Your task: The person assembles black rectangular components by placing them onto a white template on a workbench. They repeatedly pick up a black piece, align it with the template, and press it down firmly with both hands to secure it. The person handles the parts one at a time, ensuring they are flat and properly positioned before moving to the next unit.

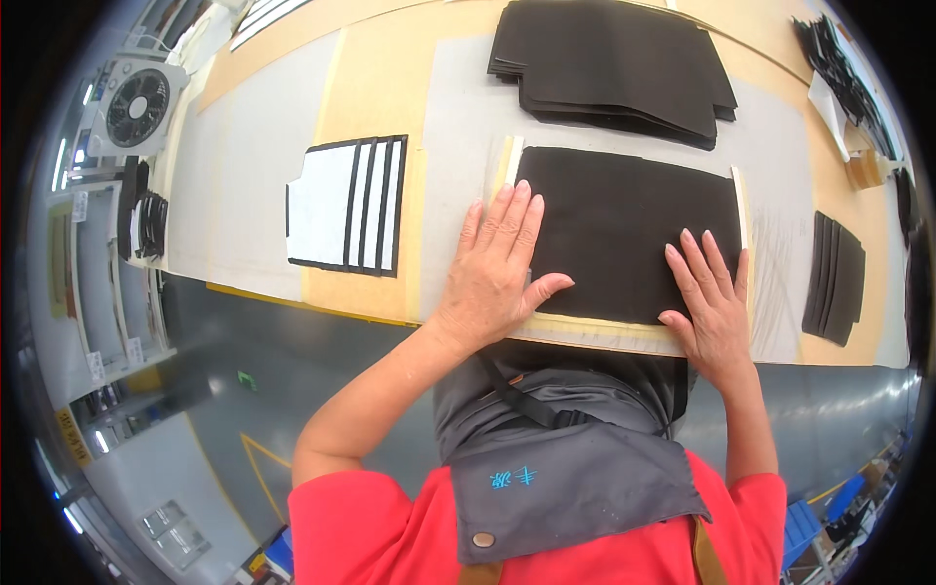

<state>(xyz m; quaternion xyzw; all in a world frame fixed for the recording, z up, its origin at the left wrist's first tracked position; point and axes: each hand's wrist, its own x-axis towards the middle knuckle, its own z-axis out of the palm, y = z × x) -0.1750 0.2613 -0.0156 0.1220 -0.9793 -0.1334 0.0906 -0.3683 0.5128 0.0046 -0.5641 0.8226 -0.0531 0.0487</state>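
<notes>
While the left hand (pixel 495 268) and right hand (pixel 712 304) are resting open at its left and right edges, a thin black rectangular sheet (pixel 619 229) is lying on the near side; beyond it, notched black sheets (pixel 609 63) are lying stacked.

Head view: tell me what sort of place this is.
Likely a factory workshop: a stack of black sheets lies on the worktable, the floor has yellow lines, and a grey apron is worn.
</notes>
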